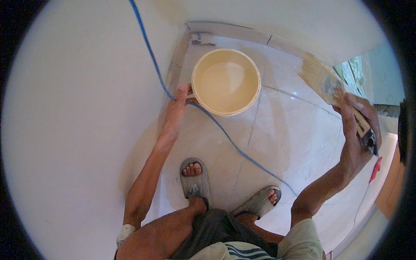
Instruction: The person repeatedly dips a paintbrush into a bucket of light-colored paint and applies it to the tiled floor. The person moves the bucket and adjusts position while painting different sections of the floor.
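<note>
A wide paintbrush (pixel 325 82) with pale, paint-coated bristles is gripped in my right hand (pixel 357 117). Its bristles point up and to the left, close to the wall at the right. On the tiled floor stands a round cream bucket (pixel 226 82), its inside covered in pale paint. Just left of the bucket, my left hand (pixel 175 112) has a thin blue cord (pixel 149 47) passing between thumb and fingers. Those fingertips lie beside the bucket's wall, partly hidden; whether they touch it I cannot tell.
The blue cord continues across the light floor tiles (pixel 277 125) past my sandalled feet (pixel 196 180). A pale wall (pixel 78 121) rises at the left. In the far corner lies a small whitish paint-stained object (pixel 202 39). A red item (pixel 375 170) with a thin cord hangs at right.
</note>
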Demonstrator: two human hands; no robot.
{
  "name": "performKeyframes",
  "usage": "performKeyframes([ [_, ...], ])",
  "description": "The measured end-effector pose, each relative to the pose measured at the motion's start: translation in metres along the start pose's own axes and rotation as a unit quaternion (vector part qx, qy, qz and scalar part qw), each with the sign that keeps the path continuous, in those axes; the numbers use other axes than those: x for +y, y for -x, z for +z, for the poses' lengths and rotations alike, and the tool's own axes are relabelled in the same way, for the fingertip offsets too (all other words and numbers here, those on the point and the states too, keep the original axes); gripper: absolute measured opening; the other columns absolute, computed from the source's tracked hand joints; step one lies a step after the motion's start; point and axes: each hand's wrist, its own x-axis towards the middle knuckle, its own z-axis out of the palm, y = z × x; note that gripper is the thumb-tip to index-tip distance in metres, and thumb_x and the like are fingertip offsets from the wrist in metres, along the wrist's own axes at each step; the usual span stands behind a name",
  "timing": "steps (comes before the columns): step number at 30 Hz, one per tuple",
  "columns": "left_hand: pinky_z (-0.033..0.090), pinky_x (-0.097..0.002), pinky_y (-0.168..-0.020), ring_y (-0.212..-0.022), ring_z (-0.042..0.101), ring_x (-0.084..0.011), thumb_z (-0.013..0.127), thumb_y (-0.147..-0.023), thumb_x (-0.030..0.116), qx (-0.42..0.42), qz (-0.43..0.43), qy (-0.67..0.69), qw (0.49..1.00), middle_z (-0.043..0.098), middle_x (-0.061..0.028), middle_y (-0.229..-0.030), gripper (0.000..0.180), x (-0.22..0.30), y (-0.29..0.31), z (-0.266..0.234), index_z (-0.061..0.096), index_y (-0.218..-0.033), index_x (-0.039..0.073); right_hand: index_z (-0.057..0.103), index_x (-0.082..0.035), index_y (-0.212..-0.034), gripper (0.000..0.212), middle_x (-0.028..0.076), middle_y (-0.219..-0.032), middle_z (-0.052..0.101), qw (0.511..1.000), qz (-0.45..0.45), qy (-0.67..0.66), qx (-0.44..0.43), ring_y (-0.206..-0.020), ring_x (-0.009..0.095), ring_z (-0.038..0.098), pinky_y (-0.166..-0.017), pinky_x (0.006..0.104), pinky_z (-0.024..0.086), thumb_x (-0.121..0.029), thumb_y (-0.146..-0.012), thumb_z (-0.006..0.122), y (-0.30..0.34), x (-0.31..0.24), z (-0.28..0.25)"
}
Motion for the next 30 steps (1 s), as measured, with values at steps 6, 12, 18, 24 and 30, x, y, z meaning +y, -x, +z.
performKeyframes([
  [6, 0.042, -0.0384, -0.100, -0.103, 0.058, -0.0180, 0.054, -0.100, 0.046, -0.049, -0.013, -0.005, 0.999, 0.059, -0.0117, -0.123, 0.060, 0.016, 0.004, 0.013, 0.048, -0.139, 0.001, 0.068, 0.004, -0.105, 0.017, 0.015, -0.107, 0.066, 0.991, -0.027, 0.050, 0.122, -0.097, 0.026, 0.068, -0.082, 0.0388, 0.064, -0.005, -0.091, 0.067, 0.016, 0.012, -0.028],
  [12, 0.044, -0.0409, -0.101, -0.109, 0.058, -0.0228, 0.077, -0.085, 0.027, 0.102, 0.094, -0.012, 0.990, 0.040, -0.0131, -0.140, 0.078, 0.011, 0.076, 0.041, 0.033, -0.145, 0.003, 0.066, 0.004, -0.101, 0.021, 0.015, -0.105, 0.067, 0.968, -0.021, 0.054, 0.242, -0.095, 0.025, 0.066, -0.076, 0.0362, 0.062, -0.009, -0.086, 0.073, 0.033, 0.000, -0.070],
  [18, 0.032, -0.0439, -0.113, -0.131, 0.043, -0.0299, 0.082, -0.076, 0.028, 0.026, 0.232, -0.074, 0.970, 0.040, -0.0162, -0.143, 0.087, -0.010, 0.112, 0.067, 0.035, -0.144, 0.003, 0.064, 0.007, -0.107, 0.024, 0.016, -0.114, 0.061, 0.934, -0.102, 0.171, 0.298, -0.109, 0.030, 0.062, -0.085, 0.0385, 0.063, -0.013, -0.094, 0.062, 0.078, 0.006, -0.155],
  [24, 0.023, -0.0478, -0.118, -0.142, 0.030, -0.0389, 0.076, -0.083, 0.030, -0.122, 0.225, -0.107, 0.961, 0.034, -0.0215, -0.152, 0.084, 0.003, 0.105, 0.116, 0.031, -0.148, 0.001, 0.061, -0.006, -0.112, 0.027, 0.007, -0.115, 0.057, 0.924, -0.188, 0.053, 0.328, -0.109, 0.019, 0.058, -0.102, 0.0370, 0.044, -0.023, -0.092, 0.066, 0.091, -0.013, -0.160],
  [30, 0.021, -0.0499, -0.119, -0.143, 0.027, -0.0420, 0.071, -0.088, 0.037, -0.151, 0.279, -0.097, 0.943, 0.030, -0.0231, -0.154, 0.085, 0.006, 0.085, 0.158, 0.025, -0.151, 0.002, 0.065, -0.003, -0.104, 0.024, 0.016, -0.106, 0.063, 0.939, -0.132, -0.012, 0.318, -0.113, 0.028, 0.055, -0.101, 0.0467, 0.042, -0.018, -0.085, 0.071, 0.096, -0.007, -0.140],
])
